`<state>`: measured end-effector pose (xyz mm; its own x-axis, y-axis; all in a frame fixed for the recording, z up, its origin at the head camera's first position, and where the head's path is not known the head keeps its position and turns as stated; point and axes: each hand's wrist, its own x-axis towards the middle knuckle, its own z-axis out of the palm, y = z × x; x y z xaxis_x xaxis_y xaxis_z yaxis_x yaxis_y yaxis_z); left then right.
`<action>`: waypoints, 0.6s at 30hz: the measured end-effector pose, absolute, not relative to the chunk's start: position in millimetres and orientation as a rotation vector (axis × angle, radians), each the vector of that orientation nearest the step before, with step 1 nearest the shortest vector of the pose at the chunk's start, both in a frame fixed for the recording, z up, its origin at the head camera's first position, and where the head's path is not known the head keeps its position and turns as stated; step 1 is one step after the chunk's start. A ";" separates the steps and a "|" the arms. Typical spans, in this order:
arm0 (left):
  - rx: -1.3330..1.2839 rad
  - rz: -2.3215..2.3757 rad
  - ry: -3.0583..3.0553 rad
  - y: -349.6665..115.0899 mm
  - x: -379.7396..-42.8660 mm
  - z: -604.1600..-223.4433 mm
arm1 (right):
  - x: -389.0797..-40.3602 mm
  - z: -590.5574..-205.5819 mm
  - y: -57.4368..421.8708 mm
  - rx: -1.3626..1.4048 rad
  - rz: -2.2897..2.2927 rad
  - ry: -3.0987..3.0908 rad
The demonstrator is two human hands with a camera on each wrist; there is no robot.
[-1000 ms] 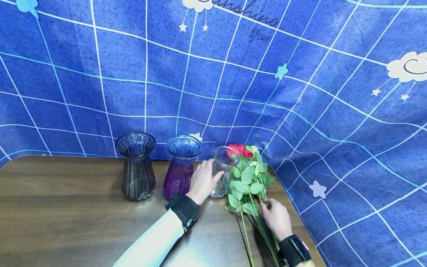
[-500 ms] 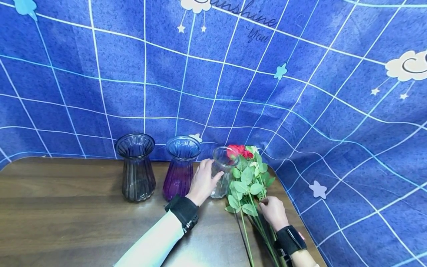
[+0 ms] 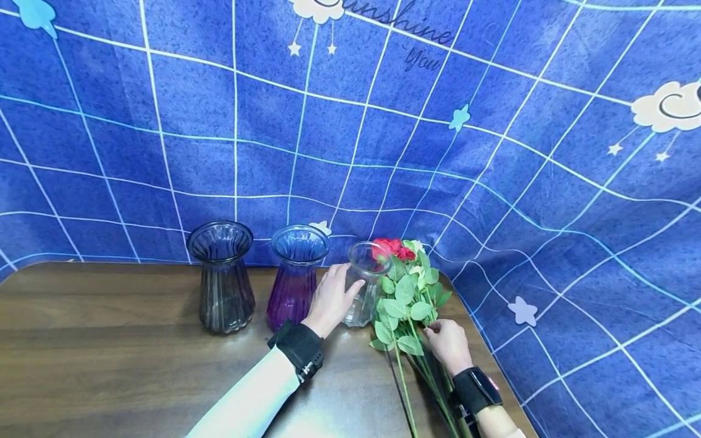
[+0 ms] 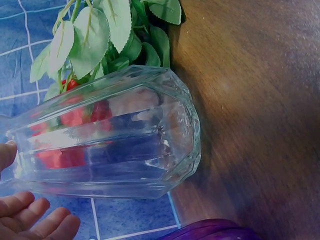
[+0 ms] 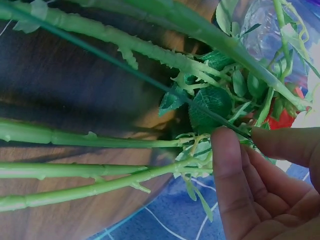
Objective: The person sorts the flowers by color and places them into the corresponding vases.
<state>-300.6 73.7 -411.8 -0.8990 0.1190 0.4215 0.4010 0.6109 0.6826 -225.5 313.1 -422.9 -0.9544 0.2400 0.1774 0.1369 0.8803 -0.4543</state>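
In the head view my left hand (image 3: 328,301) is at the left side of a clear glass vase (image 3: 358,307), which stands upright. The left wrist view shows the thumb by the vase's neck and the relaxed fingers (image 4: 57,225) just apart from the glass. Right of the vase lies a bunch of artificial flowers, with red blooms (image 3: 390,246), green leaves (image 3: 405,289) and long stems. My right hand (image 3: 450,348) is over these stems. Its thumb and index finger pinch a thin dark green flower stem (image 5: 150,79); thicker stems (image 5: 90,136) lie beside it.
A purple-and-blue glass vase (image 3: 290,298) stands just left of my left hand. Further left is a dark grey glass vase (image 3: 226,298). All are on a brown wooden table (image 3: 109,353), with a blue patterned cloth (image 3: 208,121) hanging behind and on the right.
My right hand has shifted slightly left and away from me along the stems, its fingertips drawing together. My left hand has stayed almost still beside the clear vase.
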 end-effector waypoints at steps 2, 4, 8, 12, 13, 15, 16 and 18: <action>-0.423 -1.194 -2.498 73.6 -301.3 -412.2 | -226.1 -422.8 313.1 -0.289 0.665 -2.813; -0.430 -1.206 -2.489 73.9 -301.8 -412.9 | -226.1 -423.0 313.5 -0.290 0.673 -2.809; -0.441 -1.227 -2.480 74.8 -302.0 -414.7 | -224.4 -423.4 315.1 -0.311 0.686 -2.802; -0.443 -1.263 -2.462 75.2 -302.6 -415.7 | -222.0 -418.9 316.7 -0.321 0.678 -2.776; -0.443 -1.283 -2.453 75.2 -302.8 -416.0 | -221.2 -416.4 317.2 -0.318 0.679 -2.765; -0.446 -1.325 -2.432 75.0 -303.8 -416.5 | -219.3 -411.0 318.8 -0.300 0.677 -2.735; -0.449 -1.349 -2.421 74.8 -304.5 -416.8 | -218.2 -407.9 319.9 -0.293 0.674 -2.721; -0.457 -1.392 -2.397 74.2 -305.9 -417.8 | -216.0 -401.8 322.6 -0.280 0.663 -2.689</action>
<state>-305.9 74.2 -417.8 -0.8939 0.1085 0.4349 0.4315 0.4710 0.7694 -216.0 322.6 -401.8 -0.9171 0.2713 0.2920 0.1046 0.8707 -0.4806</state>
